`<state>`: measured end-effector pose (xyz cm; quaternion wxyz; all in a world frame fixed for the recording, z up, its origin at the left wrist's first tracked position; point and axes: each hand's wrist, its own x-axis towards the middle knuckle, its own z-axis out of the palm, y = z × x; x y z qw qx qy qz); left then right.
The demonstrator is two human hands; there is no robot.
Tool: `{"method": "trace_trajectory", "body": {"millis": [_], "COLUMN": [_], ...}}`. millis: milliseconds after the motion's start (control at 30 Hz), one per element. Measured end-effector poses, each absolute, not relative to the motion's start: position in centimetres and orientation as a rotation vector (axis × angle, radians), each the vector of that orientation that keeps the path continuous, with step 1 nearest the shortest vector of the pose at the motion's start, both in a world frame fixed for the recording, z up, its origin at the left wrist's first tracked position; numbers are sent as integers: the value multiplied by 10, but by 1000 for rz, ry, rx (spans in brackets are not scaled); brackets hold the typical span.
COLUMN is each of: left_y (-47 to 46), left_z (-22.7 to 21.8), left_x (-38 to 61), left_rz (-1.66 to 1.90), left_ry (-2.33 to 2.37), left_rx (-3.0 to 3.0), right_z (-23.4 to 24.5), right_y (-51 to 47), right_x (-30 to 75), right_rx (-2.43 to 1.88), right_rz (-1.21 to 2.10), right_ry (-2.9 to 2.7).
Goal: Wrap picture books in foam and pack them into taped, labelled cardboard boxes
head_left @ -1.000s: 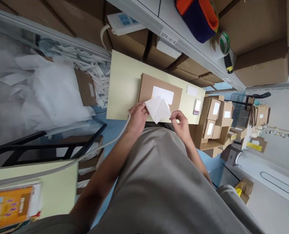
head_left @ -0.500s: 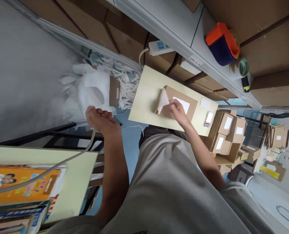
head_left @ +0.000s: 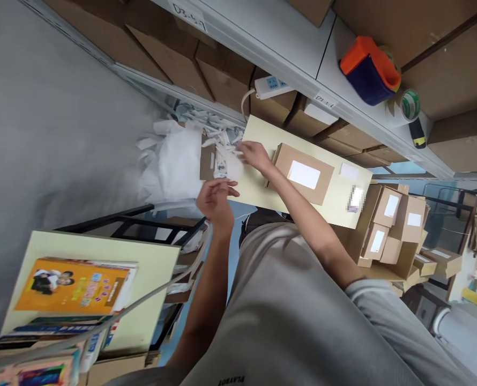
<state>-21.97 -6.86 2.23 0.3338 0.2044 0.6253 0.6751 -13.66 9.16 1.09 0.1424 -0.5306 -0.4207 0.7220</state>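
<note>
My right hand point(head_left: 255, 155) is over the left end of the pale yellow board point(head_left: 258, 190), its fingers pinched on a thin white sheet point(head_left: 233, 167) that hangs down from the fingertips. Just below the sheet is my left hand point(head_left: 217, 201), fingers partly stretched out and holding nothing I can see. Beneath my right forearm lies a closed cardboard box point(head_left: 290, 155) with a white label point(head_left: 304, 175) on top.
White scraps point(head_left: 206, 115) and white wrapping sheets point(head_left: 178, 161) pile up at the left. Books point(head_left: 72, 287) lie on a lower-left board. Overhead, the shelf holds an orange and blue tape dispenser point(head_left: 369, 69) and tape roll point(head_left: 410, 104). Labelled boxes point(head_left: 391, 206) stand at right.
My right hand has moved left off the box, carrying the white sheet from the box's end. My left hand has come right, near the sheet, and its fingers have uncurled. The view has shifted left.
</note>
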Motion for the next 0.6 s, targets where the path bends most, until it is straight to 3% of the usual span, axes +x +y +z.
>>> {"method": "trace_trajectory", "body": {"millis": [233, 433, 600], "left_y": [-81, -78, -72], "left_z": [19, 17, 4], "left_x": [-172, -136, -112], "left_rz": [1341, 929, 803], "left_ry": [1427, 1231, 1203], "left_rx": [935, 1262, 1260], "right_z": [33, 41, 41], "right_y": [8, -51, -80], "right_x": [1, 89, 119], "right_rx": [-1455, -1522, -1647], "right_rz": [2055, 1694, 1462], "right_ry": [-603, -480, -485]}}
